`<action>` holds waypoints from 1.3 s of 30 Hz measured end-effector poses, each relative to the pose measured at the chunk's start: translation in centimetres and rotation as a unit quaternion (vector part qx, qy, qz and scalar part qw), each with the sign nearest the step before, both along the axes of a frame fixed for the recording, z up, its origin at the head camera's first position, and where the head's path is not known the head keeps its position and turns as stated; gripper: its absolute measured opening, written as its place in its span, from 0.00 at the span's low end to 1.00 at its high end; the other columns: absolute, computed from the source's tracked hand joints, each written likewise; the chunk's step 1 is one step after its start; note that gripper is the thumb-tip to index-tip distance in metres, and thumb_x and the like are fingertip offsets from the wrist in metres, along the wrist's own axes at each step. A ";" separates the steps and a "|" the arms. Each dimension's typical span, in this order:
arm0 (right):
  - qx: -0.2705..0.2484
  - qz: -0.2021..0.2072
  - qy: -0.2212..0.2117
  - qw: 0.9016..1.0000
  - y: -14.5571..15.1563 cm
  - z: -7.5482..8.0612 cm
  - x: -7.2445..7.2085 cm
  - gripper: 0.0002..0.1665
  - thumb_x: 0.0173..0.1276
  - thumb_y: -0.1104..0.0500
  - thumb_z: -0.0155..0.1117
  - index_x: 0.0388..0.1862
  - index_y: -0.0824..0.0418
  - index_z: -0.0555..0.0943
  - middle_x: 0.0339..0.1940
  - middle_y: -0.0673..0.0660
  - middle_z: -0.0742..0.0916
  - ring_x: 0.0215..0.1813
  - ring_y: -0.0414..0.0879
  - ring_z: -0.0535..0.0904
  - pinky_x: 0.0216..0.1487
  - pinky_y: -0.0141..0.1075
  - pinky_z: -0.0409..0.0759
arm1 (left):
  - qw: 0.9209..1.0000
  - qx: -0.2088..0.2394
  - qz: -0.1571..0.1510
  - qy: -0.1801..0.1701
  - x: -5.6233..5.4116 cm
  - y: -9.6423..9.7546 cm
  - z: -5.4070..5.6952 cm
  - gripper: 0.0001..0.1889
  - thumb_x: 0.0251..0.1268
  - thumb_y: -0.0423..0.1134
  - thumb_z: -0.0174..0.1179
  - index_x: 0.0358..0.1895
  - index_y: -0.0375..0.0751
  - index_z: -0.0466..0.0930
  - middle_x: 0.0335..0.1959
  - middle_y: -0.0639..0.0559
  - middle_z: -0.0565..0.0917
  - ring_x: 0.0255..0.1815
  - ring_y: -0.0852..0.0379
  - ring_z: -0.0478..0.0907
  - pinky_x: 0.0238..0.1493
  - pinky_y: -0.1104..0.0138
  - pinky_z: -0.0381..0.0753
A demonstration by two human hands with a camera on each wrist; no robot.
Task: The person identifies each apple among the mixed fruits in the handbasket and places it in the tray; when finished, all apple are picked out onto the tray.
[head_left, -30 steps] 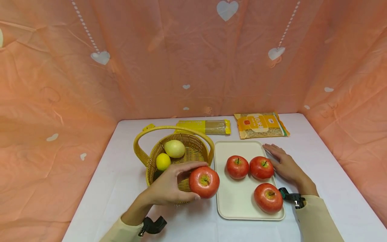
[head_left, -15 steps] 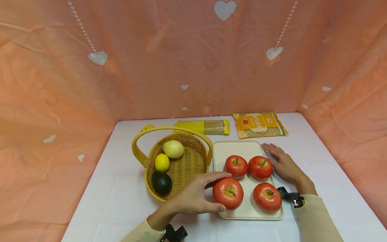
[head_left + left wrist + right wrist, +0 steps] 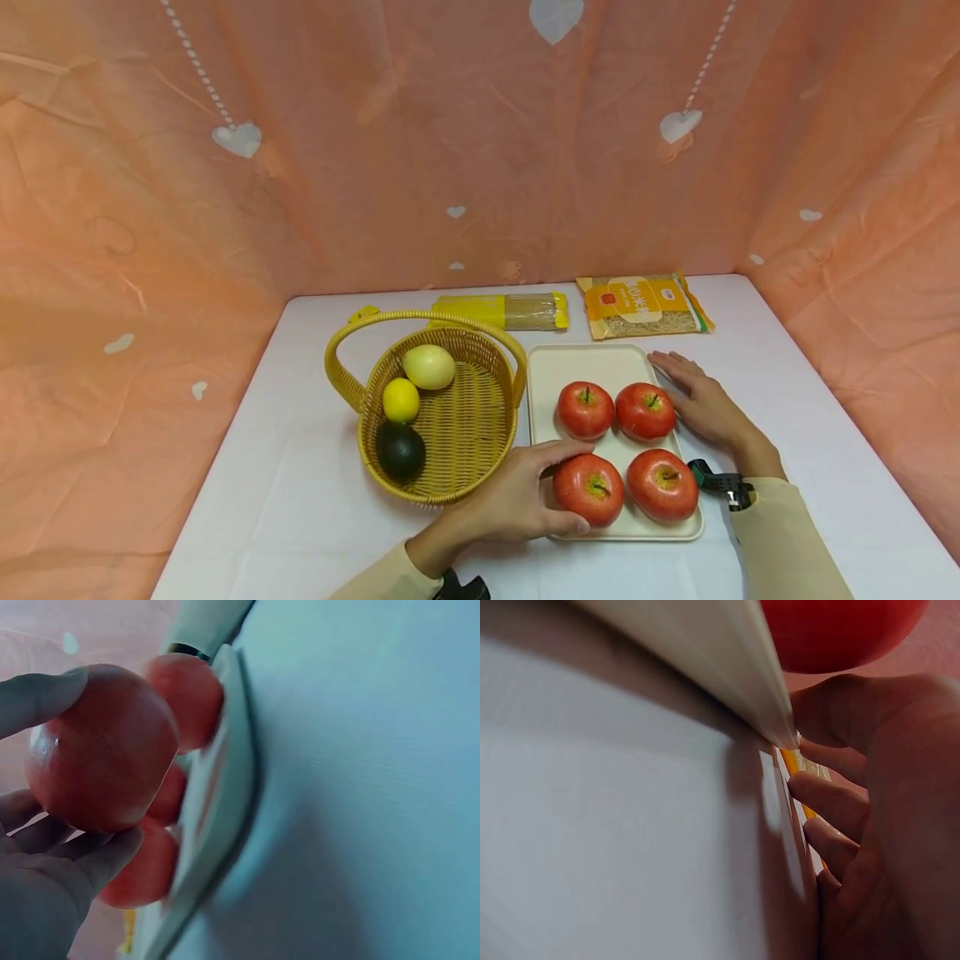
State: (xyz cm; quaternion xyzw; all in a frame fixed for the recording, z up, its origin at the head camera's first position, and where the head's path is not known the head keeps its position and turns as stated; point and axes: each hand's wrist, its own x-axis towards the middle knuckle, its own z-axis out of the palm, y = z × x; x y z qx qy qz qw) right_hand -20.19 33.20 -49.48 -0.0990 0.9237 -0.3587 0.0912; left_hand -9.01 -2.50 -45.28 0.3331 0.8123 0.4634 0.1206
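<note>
Over the front left part of the cream tray [image 3: 588,360], my left hand [image 3: 517,498] grips a red apple [image 3: 588,490] between thumb and fingers. In the left wrist view this apple [image 3: 105,750] is close to the camera; whether its underside touches the tray I cannot tell. Three more red apples stand on the tray: one at the back left [image 3: 585,410], one at the back right [image 3: 645,412] and one at the front right [image 3: 663,486]. My right hand [image 3: 708,407] rests along the tray's right side, fingers extended, its thumb [image 3: 832,712] against the rim.
Left of the tray stands a yellow wicker basket [image 3: 480,433] with a raised handle. It holds a pale yellow-green fruit [image 3: 429,367], a lemon [image 3: 401,401] and a dark avocado-like fruit [image 3: 401,452]. Behind lie a yellow noodle pack [image 3: 498,312] and an orange food bag [image 3: 643,306].
My left hand has carried the apple rightward from over the basket's front edge to above the tray's front left part. The right hand has stayed at the tray's side.
</note>
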 end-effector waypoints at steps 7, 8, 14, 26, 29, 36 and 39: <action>-0.004 -0.005 -0.014 1.000 -0.1 0.1 0.0 0.40 0.85 0.50 0.61 0.90 0.56 0.63 0.90 0.69 0.61 0.91 0.72 0.44 0.82 0.80 0.46 | 0.999 0.006 0.043 -0.032 0.0 0.6 -1.6 0.42 0.56 0.41 0.85 0.76 0.47 0.79 0.71 0.56 0.85 0.71 0.65 0.79 0.77 0.66 0.77; -0.003 -0.004 -0.012 1.000 -0.1 0.1 0.0 0.40 0.85 0.50 0.61 0.90 0.56 0.63 0.90 0.69 0.61 0.91 0.72 0.45 0.82 0.80 0.46 | 0.998 0.009 0.049 -0.038 0.0 0.6 -1.8 0.42 0.55 0.40 0.85 0.76 0.47 0.79 0.71 0.56 0.85 0.71 0.65 0.79 0.77 0.66 0.77; -0.001 -0.002 -0.006 1.000 -0.2 0.1 0.0 0.39 0.85 0.51 0.60 0.89 0.57 0.63 0.90 0.70 0.61 0.91 0.73 0.45 0.83 0.80 0.46 | 0.996 0.022 0.067 -0.049 -0.1 0.8 -2.5 0.42 0.54 0.38 0.86 0.75 0.46 0.79 0.69 0.55 0.86 0.69 0.66 0.80 0.75 0.68 0.77; -0.002 -0.001 0.002 1.000 -0.1 0.2 0.1 0.39 0.85 0.50 0.61 0.88 0.58 0.65 0.89 0.70 0.63 0.91 0.73 0.46 0.82 0.80 0.47 | 0.996 -0.040 0.075 -0.023 -0.3 1.8 -2.3 0.44 0.59 0.47 0.84 0.79 0.50 0.75 0.73 0.57 0.83 0.75 0.61 0.77 0.80 0.63 0.74; -0.003 -0.001 0.002 1.000 -0.1 0.3 0.1 0.39 0.84 0.51 0.61 0.88 0.58 0.65 0.89 0.70 0.63 0.90 0.73 0.46 0.82 0.80 0.46 | 0.995 -0.062 0.079 0.003 -0.1 1.8 -2.1 0.45 0.59 0.49 0.84 0.80 0.48 0.74 0.74 0.54 0.82 0.76 0.58 0.78 0.80 0.61 0.75; -0.009 -0.001 0.007 1.000 0.1 0.5 0.3 0.37 0.85 0.52 0.61 0.87 0.58 0.67 0.89 0.69 0.65 0.90 0.73 0.51 0.83 0.78 0.51 | 0.990 -0.081 0.102 0.056 0.7 0.9 -1.1 0.45 0.61 0.51 0.83 0.79 0.44 0.74 0.74 0.50 0.82 0.72 0.54 0.81 0.75 0.62 0.80; 0.002 -0.004 0.025 1.000 0.3 1.4 0.6 0.35 0.84 0.55 0.61 0.86 0.61 0.68 0.87 0.70 0.69 0.87 0.74 0.57 0.82 0.76 0.58 | 0.993 -0.043 0.089 0.057 1.4 -0.1 0.3 0.38 0.67 0.48 0.80 0.77 0.44 0.76 0.72 0.51 0.83 0.66 0.54 0.85 0.67 0.64 0.86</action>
